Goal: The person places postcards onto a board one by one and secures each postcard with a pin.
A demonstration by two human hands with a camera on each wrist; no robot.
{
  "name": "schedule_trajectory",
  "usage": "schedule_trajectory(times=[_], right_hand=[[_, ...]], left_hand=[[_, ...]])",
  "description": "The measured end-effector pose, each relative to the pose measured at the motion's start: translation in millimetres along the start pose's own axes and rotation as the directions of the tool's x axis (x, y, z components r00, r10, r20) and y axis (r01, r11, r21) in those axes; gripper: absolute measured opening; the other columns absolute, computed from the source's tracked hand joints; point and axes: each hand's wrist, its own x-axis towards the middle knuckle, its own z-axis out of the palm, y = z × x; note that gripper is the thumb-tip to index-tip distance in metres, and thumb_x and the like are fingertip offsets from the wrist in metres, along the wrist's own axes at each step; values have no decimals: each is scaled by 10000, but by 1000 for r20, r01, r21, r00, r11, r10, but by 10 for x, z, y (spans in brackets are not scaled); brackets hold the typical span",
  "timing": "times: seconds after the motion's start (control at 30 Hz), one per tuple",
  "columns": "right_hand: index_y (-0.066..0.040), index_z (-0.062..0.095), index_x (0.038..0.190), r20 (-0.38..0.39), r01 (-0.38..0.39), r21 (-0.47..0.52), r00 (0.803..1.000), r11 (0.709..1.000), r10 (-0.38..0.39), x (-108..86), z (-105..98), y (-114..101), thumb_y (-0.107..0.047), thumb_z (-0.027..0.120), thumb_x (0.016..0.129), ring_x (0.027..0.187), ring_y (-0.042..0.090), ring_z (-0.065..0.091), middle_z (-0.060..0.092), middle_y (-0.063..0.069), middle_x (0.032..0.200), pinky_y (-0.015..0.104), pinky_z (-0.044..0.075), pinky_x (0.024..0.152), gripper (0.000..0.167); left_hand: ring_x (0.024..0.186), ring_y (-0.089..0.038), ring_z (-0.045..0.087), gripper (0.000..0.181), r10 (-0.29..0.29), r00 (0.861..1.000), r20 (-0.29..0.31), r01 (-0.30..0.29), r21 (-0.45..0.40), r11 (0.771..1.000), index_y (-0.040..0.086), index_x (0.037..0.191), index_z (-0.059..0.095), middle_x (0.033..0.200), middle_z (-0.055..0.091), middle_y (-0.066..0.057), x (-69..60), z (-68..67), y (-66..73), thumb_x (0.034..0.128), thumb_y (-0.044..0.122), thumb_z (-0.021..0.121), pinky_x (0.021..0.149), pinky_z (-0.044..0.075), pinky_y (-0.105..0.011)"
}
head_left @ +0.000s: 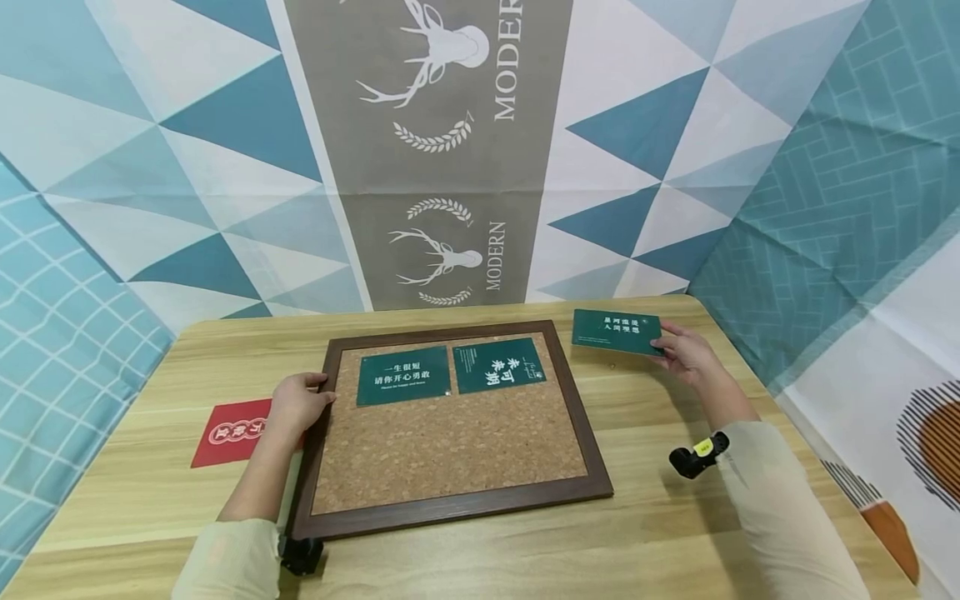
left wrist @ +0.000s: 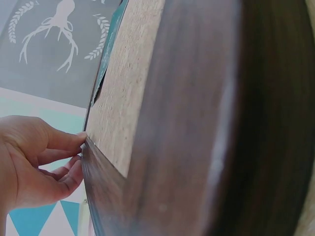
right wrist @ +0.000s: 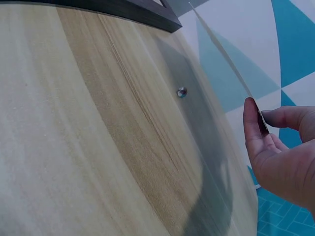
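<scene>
A framed corkboard (head_left: 450, 446) lies on the table with two green cards on it: one with lettering across (head_left: 403, 375), the other with larger lettering turned sideways (head_left: 501, 367). My left hand (head_left: 296, 406) grips the board's left frame edge; in the left wrist view the thumb and fingers (left wrist: 69, 179) pinch the dark wooden rim (left wrist: 106, 182). To the right of the board, my right hand (head_left: 692, 357) holds a third green card (head_left: 617, 332) by its right end, raised above the table. Edge-on in the right wrist view, that card (right wrist: 229, 56) sits between thumb and fingers.
A red card (head_left: 231, 429) lies left of the board, partly hidden behind my left forearm. One small shiny object, like a pin (right wrist: 182, 92), is on the wooden table (head_left: 660, 517) below the held card. Patterned cloth (head_left: 450, 167) hangs behind the table.
</scene>
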Motion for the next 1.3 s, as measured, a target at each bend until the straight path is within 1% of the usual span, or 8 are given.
schedule_trajectory(times=[0.13, 0.3, 0.53, 0.63, 0.7, 0.9, 1.17, 1.3], right_hand=[[-86, 46, 1516, 0, 11, -27, 1000, 1000, -11, -35, 21, -2, 35, 452, 931, 740, 11, 625, 607, -93, 816, 172, 519, 636, 722], [-90, 35, 1516, 6, 10, -23, 1000, 1000, -9, -74, 29, 11, 32, 461, 930, 763, 15, 624, 577, -77, 868, 189, 536, 731, 735], [-84, 33, 1516, 26, 12, 14, 1000, 1000, -13, -120, 36, 13, 57, 452, 924, 764, 26, 638, 615, -77, 832, 208, 541, 764, 739], [-72, 41, 1513, 41, 21, 25, 999, 999, -22, -137, 45, 18, 66, 444, 920, 761, 26, 644, 626, -78, 824, 207, 542, 746, 730], [-63, 66, 1509, 52, 33, 14, 998, 999, -34, -151, 57, 27, 64, 450, 917, 751, 24, 644, 628, -79, 826, 186, 533, 702, 717], [-70, 213, 1449, 58, 50, 4, 997, 999, -50, -190, 108, 72, 63, 480, 902, 727, 30, 637, 620, -67, 832, 171, 508, 629, 624], [-40, 85, 1501, 87, 53, 6, 995, 999, -54, -255, 200, 95, 72, 473, 902, 760, 36, 639, 620, -58, 848, 182, 530, 688, 723], [-35, 91, 1498, 94, 62, 9, 994, 998, -62, -280, 236, 93, 78, 454, 905, 767, 41, 640, 619, -55, 860, 189, 533, 698, 704]], left_hand=[[1178, -476, 462, 466, -2, 1000, 2, 2, -3, 1000, -86, 1349, 426, 1344, 413, -341, -1, 1, -4, 936, 107, 521, 896, 480, -528], [1164, -480, 473, 463, 4, 1000, -2, -4, 0, 1000, -92, 1341, 432, 1332, 424, -345, -1, 4, -9, 930, 98, 527, 888, 483, -531], [1143, -487, 485, 462, 13, 1000, -3, -13, 15, 1000, -100, 1336, 431, 1316, 431, -356, -6, -9, -1, 928, 94, 528, 874, 492, -527], [1153, -489, 476, 465, 10, 1000, 0, -10, 15, 1000, -100, 1340, 426, 1325, 423, -355, -10, -17, 6, 930, 95, 525, 885, 485, -531], [1165, -490, 466, 466, 5, 1000, 3, -5, 11, 1000, -99, 1344, 421, 1333, 415, -352, -14, -20, 11, 932, 96, 521, 893, 479, -534], [1176, -490, 458, 467, -3, 1000, 9, 3, 5, 1000, -97, 1351, 412, 1347, 402, -349, -18, -22, 20, 936, 93, 512, 901, 473, -540], [1165, -491, 467, 471, 0, 1000, 11, 0, 9, 1000, -97, 1350, 414, 1342, 407, -351, -13, -15, 19, 932, 94, 517, 888, 482, -539], [1172, -491, 460, 475, 0, 1000, 19, 0, 6, 1000, -93, 1355, 409, 1350, 398, -349, -12, -14, 19, 933, 97, 514, 893, 479, -539]])
